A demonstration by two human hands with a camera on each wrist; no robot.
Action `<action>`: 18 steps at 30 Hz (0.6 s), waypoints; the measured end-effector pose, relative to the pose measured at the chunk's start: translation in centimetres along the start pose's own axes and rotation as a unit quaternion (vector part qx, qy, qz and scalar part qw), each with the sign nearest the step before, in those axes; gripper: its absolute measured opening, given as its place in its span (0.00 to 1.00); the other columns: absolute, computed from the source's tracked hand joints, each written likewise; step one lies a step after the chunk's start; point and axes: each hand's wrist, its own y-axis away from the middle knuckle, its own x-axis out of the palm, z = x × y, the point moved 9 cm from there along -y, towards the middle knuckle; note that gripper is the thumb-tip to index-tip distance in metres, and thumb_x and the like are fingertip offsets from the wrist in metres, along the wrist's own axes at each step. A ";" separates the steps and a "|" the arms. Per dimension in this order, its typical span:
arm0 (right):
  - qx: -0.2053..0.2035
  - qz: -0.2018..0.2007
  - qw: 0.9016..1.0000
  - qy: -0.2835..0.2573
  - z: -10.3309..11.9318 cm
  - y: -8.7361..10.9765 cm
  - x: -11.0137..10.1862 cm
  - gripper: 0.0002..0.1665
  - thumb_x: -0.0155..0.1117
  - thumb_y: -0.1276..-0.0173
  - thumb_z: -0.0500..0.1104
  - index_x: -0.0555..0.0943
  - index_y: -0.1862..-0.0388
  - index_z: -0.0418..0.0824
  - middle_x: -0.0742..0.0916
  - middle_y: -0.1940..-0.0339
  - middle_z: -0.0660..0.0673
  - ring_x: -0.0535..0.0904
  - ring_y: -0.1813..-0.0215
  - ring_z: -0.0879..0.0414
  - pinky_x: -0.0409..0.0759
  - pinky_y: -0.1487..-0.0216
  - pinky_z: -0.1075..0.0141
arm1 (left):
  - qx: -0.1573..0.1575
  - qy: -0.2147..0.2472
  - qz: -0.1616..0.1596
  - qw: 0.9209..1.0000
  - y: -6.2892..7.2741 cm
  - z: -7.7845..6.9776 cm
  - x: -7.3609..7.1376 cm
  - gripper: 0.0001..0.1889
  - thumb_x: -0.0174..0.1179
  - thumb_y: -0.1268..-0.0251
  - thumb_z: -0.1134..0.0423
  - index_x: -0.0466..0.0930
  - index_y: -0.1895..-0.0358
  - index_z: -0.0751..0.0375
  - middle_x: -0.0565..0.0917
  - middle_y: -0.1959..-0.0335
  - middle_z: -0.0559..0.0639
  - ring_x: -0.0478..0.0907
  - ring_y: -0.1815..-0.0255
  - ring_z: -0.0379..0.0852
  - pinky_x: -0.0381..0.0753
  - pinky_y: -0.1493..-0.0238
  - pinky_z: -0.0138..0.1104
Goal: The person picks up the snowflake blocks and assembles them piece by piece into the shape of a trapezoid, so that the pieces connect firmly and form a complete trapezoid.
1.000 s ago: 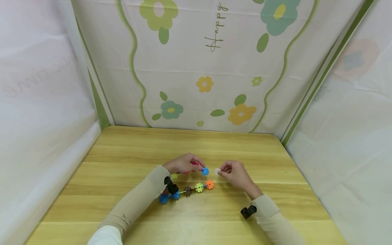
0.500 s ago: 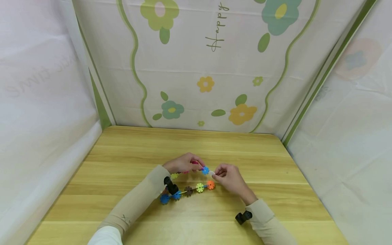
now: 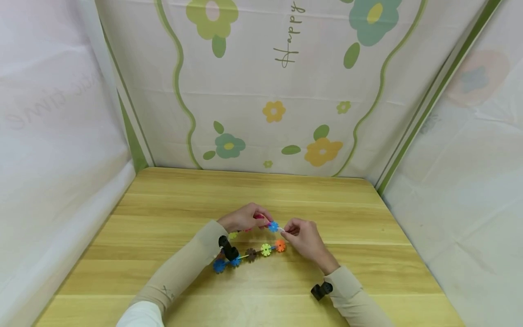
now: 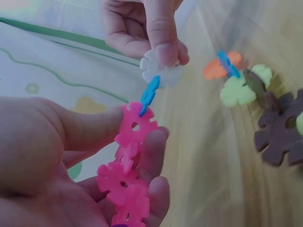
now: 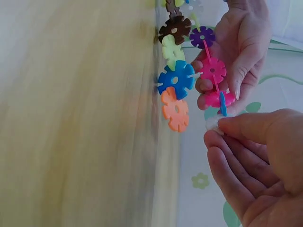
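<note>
A chain of slotted snowflake discs curves across the table. Toward its far end my left hand (image 3: pixel 245 217) pinches a pink snowflake disc (image 4: pixel 135 125) between thumb and fingers, with more pink discs lying along the palm. A blue snowflake disc (image 3: pixel 273 226) is slotted into that pink one and sticks out to the right. My right hand (image 3: pixel 305 238) pinches a white snowflake disc (image 4: pixel 163 73), whose edge meets the blue disc's tip. How deep the two slots engage I cannot tell. Fingertips cover part of the white disc in the right wrist view.
The chain's other end, nearer the person, finishes in an orange disc (image 3: pixel 280 245), with a yellow-green disc (image 3: pixel 266 250), a brown disc (image 3: pixel 251 255) and blue ones to its left. Printed cloth walls (image 3: pixel 253 86) border the wooden table (image 3: pixel 286 290) behind and on both sides.
My right hand has moved left with the white disc, closing the gap until it meets the blue disc. The left hand and the rest of the chain have hardly moved.
</note>
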 end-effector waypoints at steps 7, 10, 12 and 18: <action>-0.034 -0.009 0.999 0.005 0.8 0.0 0.1 0.09 0.77 0.33 0.34 0.86 0.70 0.44 0.90 0.72 0.50 0.85 0.70 0.65 0.86 0.65 0.72 | 0.003 -0.008 -0.009 1.000 0.1 0.0 0.1 0.12 0.55 0.16 0.65 0.87 0.44 0.62 0.88 0.51 0.69 0.56 0.89 0.38 0.61 0.84 0.29; -0.041 -0.013 0.999 0.008 1.0 -0.2 0.1 0.09 0.77 0.34 0.33 0.86 0.70 0.44 0.90 0.72 0.50 0.85 0.71 0.65 0.86 0.66 0.72 | -0.001 -0.009 -0.012 1.000 0.2 0.0 0.0 0.12 0.54 0.16 0.65 0.87 0.43 0.61 0.88 0.52 0.70 0.57 0.89 0.38 0.61 0.84 0.29; -0.046 -0.018 0.999 0.011 1.1 -0.2 0.0 0.09 0.77 0.34 0.33 0.86 0.71 0.44 0.90 0.73 0.50 0.85 0.71 0.66 0.85 0.67 0.72 | -0.007 -0.011 -0.017 1.000 0.1 0.0 -0.1 0.12 0.55 0.16 0.65 0.87 0.43 0.60 0.88 0.52 0.70 0.57 0.88 0.38 0.61 0.84 0.29; -0.049 -0.029 0.998 0.015 1.1 -0.4 -0.1 0.10 0.78 0.34 0.33 0.86 0.71 0.45 0.90 0.73 0.50 0.84 0.72 0.66 0.84 0.68 0.73 | -0.019 -0.023 -0.034 0.999 0.0 0.1 -0.3 0.12 0.56 0.17 0.65 0.88 0.44 0.58 0.89 0.52 0.67 0.59 0.86 0.40 0.62 0.83 0.30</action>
